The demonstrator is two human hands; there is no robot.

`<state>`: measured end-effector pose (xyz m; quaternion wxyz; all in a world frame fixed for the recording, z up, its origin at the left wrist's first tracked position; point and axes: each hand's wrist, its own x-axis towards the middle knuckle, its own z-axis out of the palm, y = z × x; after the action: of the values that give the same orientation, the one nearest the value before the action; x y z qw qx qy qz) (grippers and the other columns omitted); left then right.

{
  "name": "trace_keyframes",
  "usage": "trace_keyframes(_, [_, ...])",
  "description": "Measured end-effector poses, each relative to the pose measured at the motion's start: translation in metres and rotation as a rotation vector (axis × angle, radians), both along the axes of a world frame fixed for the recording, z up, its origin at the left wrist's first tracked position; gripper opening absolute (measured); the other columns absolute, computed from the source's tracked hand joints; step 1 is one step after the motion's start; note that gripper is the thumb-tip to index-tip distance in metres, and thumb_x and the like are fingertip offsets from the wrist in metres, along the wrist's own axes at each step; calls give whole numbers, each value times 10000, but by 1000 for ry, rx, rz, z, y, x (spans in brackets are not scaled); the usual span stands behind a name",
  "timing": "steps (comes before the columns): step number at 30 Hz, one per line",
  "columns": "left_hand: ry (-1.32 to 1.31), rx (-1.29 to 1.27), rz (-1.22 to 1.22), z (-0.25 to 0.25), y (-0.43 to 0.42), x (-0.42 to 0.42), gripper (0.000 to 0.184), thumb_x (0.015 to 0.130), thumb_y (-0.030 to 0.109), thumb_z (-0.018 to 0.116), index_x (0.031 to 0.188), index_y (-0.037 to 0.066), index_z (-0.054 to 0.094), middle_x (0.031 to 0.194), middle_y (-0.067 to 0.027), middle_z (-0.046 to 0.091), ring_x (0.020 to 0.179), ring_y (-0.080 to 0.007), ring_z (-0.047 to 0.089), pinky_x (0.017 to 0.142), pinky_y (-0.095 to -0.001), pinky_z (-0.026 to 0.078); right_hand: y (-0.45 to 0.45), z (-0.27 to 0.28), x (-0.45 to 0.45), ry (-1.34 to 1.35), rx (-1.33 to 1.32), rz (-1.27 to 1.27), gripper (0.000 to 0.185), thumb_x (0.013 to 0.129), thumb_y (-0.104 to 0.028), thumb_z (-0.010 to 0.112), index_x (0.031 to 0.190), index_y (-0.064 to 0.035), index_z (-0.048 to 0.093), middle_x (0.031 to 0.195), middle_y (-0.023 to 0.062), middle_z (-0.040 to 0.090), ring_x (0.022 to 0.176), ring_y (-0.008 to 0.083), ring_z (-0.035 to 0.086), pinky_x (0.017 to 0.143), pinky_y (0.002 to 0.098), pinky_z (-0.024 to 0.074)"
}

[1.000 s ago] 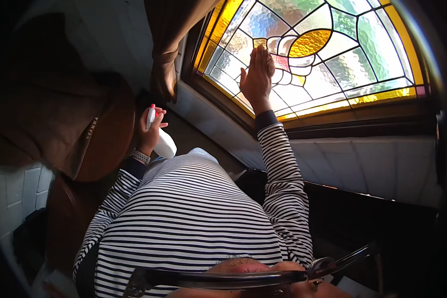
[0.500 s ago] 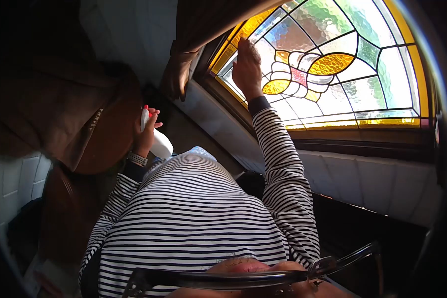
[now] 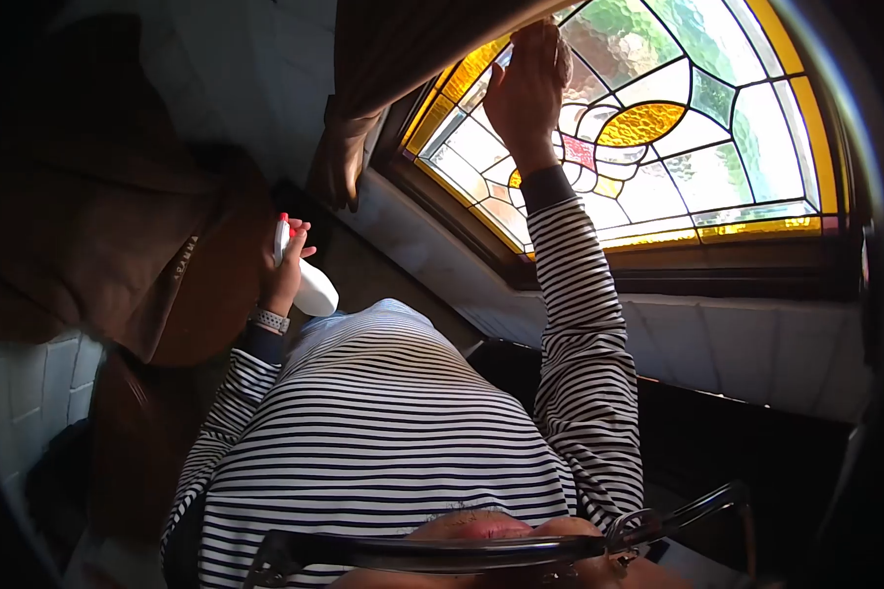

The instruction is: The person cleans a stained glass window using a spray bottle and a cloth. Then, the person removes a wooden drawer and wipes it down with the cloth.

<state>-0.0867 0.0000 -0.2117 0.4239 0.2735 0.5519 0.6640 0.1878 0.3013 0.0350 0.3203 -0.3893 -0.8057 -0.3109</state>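
My left hand (image 3: 283,267), with a watch on its wrist, is closed round the neck of a white spray bottle (image 3: 316,290) with a red tip. The bottle is tilted near my belly. My right hand (image 3: 528,98) reaches up to the stained-glass window (image 3: 722,182) and lies against its upper left part, thumb apart and fingers stretched out. A brownish edge shows beside those fingers; I cannot tell whether it is a thin cloth or a reflection.
A brown curtain (image 3: 403,59) hangs at the window's left side, over the frame. Below the glass runs a dark wooden sill (image 3: 697,283) above pale wall tiles (image 3: 688,329). Brown cloth with lettering (image 3: 118,245) lies over a round brown surface (image 3: 206,314) at left.
My right hand has moved up and to the right across the glass. My left hand still holds the spray bottle in nearly the same place. The view has shifted slightly.
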Motion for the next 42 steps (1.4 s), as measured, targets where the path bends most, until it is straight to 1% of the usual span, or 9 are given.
trace_keyframes(6, [4,29,-44,19,6,12,202,1103,156,699,1267,38,700,1253,-86,738,1150,-179,739,832,-354,697,-19,-101,6,81,-313,109,916,930,-78,716,1726,80,290,1793,249,351,1683,413,294,1383,498,220])
trace_keyframes(11, [-11,16,-74,12,2,19,216,1101,172,719,1273,44,702,1246,-82,724,1175,-178,735,829,-355,697,-32,-174,34,83,-520,195,909,910,21,620,1755,25,283,1774,226,404,1669,363,358,1360,488,292])
trace_keyframes(20, [48,-23,-131,11,1,30,233,1083,123,720,1292,23,696,1262,-100,716,1209,-196,735,828,-357,713,-55,-114,95,-39,-190,-93,770,959,-132,671,1690,-13,458,1762,140,461,1663,254,381,1373,467,246])
trace_keyframes(24, [48,-13,-182,14,4,41,223,1082,112,708,1285,21,696,1264,-104,716,1216,-199,734,831,-360,713,-84,-92,129,79,-139,-149,737,983,-151,666,1676,14,475,1769,168,441,1672,313,356,1380,484,236])
trace_keyframes(29, [24,6,-200,24,8,61,209,1083,95,695,1277,17,689,1254,-95,710,1225,-200,730,827,-359,714,-106,-146,170,88,-139,-299,767,992,-165,657,1715,-27,440,1807,114,399,1692,286,325,1384,415,231])
trace_keyframes(32, [69,8,-247,31,7,67,217,1084,90,690,1287,13,685,1250,-93,707,1229,-201,729,826,-359,714,-120,-140,190,211,-299,-204,774,990,-116,698,1710,-12,432,1793,170,405,1686,326,336,1383,471,247])
trace_keyframes(36, [87,9,-251,34,5,73,215,1083,92,692,1281,8,682,1245,-94,707,1229,-205,732,832,-363,718,-130,-122,218,219,-91,-303,825,975,-165,731,1710,9,400,1779,206,405,1658,350,374,1354,500,281])
trace_keyframes(38, [78,-2,-253,34,3,75,219,1082,94,693,1283,6,682,1247,-96,707,1225,-206,734,831,-362,721,-131,-128,230,272,-88,-340,883,1003,-218,734,1735,48,316,1787,282,341,1665,452,326,1370,564,249])
trace_keyframes(42, [72,13,-224,34,1,82,226,1081,97,697,1286,3,682,1253,-101,706,1225,-210,735,829,-362,725,-138,-159,229,350,-103,-461,908,1002,-271,752,1716,80,316,1809,297,265,1687,486,249,1389,579,203])
